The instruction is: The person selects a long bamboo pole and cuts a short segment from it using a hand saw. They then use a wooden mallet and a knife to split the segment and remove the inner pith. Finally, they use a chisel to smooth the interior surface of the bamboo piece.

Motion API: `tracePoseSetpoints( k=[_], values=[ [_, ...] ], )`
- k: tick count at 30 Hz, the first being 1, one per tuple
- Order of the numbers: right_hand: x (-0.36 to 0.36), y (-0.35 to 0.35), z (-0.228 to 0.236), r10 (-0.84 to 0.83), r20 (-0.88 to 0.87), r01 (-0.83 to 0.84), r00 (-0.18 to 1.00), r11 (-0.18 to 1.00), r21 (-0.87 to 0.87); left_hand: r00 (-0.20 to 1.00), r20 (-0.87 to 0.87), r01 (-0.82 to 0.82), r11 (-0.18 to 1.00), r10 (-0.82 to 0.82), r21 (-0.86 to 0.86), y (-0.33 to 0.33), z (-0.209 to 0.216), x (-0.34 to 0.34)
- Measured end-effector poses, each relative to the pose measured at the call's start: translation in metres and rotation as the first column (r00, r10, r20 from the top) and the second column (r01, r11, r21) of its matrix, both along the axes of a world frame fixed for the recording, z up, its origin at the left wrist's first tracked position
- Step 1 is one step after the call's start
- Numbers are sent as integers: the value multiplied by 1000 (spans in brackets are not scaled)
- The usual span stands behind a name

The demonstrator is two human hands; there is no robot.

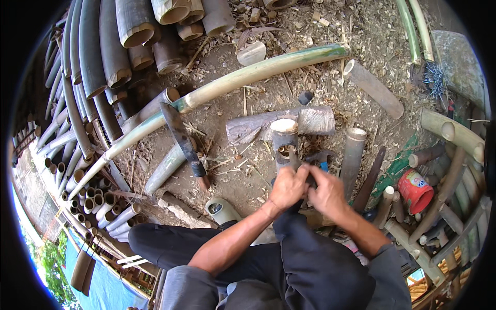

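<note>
A short bamboo tube (284, 135) with a pale cut end and a hole in its upper side rests across a weathered wood block (245, 127). My left hand (289, 188) is closed around the tube's near end. My right hand (328, 192) meets it at the fingertips, its fingers curled on something dark, mostly hidden between the hands. Just beyond the right hand lies a dark hammer-like head (319, 156) with a bit of blue beside it. To the right stands another bamboo tube (353, 157). A broad-bladed machete (181, 137) lies to the left.
A long curved bamboo pole (243, 78) crosses the ground ahead. Stacked bamboo tubes (93, 51) fill the left side. On the right are a red container (415, 192) and a bamboo frame (449, 194). Wood chips (206, 67) litter the soil. A cut bamboo piece (374, 88) lies far right.
</note>
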State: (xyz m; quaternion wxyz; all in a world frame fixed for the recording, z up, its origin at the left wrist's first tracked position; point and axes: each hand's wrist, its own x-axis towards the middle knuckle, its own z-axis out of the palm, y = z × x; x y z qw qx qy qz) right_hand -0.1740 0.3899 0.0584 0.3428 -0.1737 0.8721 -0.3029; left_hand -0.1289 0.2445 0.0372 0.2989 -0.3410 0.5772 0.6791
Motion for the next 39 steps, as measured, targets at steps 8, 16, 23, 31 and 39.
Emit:
tracePoseSetpoints(
  k=[8, 16, 23, 31, 39],
  values=[
    [-94, -44, 21, 813, -101, -762, 573, 574, 301, 659, 283, -709, 449, 697, 543, 22, 2, -2],
    [-125, -111, 30, 979, -57, -908, 194, 201, 367, 624, 465, -668, 119, 627, 735, 14, -1, 11],
    [-93, -31, 32, 621, 237, -664, 747, 714, 221, 962, -205, 237, 928, -182, 287, 3, 28, 63],
    [32, -43, 19, -331, 708, 515, 624, 856, -54, 900, -140, 328, 853, -412, -405, -55, 53, 107],
    [28, -110, -5, -338, 904, 710, 263, 702, 55, 887, 22, 395, 734, -461, -553, -135, 27, 75]
  ],
)
